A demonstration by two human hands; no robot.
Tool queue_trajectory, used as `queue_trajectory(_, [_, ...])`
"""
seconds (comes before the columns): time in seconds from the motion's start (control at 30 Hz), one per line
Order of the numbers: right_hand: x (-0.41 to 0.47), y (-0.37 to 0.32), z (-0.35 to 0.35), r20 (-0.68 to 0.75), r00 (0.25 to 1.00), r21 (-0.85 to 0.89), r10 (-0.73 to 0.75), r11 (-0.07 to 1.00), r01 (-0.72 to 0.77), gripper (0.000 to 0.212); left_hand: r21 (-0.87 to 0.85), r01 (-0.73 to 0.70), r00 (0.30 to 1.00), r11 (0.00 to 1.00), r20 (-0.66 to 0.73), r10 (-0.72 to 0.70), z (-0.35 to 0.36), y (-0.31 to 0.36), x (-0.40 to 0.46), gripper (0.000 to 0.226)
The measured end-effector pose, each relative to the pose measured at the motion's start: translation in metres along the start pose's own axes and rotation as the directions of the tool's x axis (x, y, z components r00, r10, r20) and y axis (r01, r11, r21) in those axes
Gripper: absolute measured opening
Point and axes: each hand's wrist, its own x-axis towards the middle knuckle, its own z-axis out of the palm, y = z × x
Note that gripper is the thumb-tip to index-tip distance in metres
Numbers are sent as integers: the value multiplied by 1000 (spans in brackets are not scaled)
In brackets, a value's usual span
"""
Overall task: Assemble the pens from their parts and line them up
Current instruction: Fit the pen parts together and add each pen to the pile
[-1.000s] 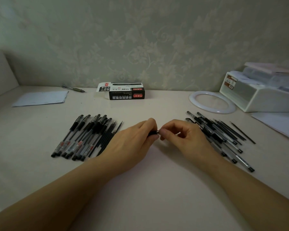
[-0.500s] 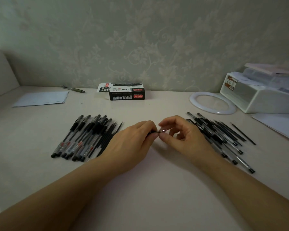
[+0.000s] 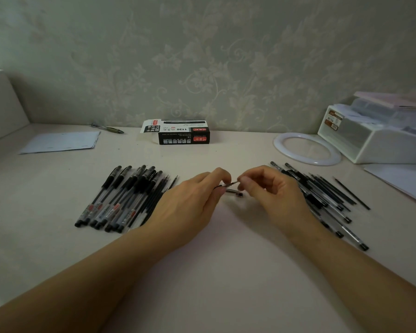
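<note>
Since a moment ago your right hand (image 3: 271, 191) has drawn back, pinching the refill tip (image 3: 234, 183) near the tabletop's middle, so keep your left hand (image 3: 190, 207) gripping the barrel (image 3: 220, 186) steady and feed it straight.

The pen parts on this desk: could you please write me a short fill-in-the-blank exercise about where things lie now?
1. The pen box stands at the back, against the ____.
2. The white ring lies on the person's ____ side.
3. The left hand and right hand meet over the ____ of the desk.

Missing: wall; right; middle
</note>
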Motion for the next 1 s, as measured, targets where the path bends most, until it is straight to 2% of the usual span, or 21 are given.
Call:
queue_trajectory(0.1, [1,4,-2,-121,992,-25,38,999,-41,9,5,18,1000,1000,-19,-18,-1,0,0,16])
queue_trajectory(0.2, [1,6,-3,-136,991,-253,-16,967,-19,10,11,42,999,999,-23,-42,-2,-1,1,17])
queue_trajectory(0.4, [-1,5,-6,-49,990,-513,-130,854,87,5,7,66,998,998,-6,-66,-3,1,0,17])
queue_trajectory(0.53, [-1,2,-8,93,973,-740,-213,639,210,4,8,79,997,997,2,-79,-3,2,0,17])
queue_trajectory(0.6, [0,0,-6,168,962,-781,-214,567,262,6,8,81,997,997,3,-81,-2,2,0,18])
queue_trajectory(0.67, [1,-1,-4,190,961,-778,-202,565,273,7,11,83,997,997,7,-83,-1,2,0,18])
queue_trajectory(0.83, [1,4,-4,161,973,-734,-166,639,230,8,6,69,998,998,-4,-69,-1,1,-1,18])
queue_trajectory(0.93, [1,4,-4,95,981,-715,-169,674,185,18,-10,54,998,998,-34,-54,-2,2,0,17])
queue_trajectory(1.0, [1,-1,-2,20,982,-628,-186,762,157,20,-42,44,997,998,-66,-47,-2,2,2,17])
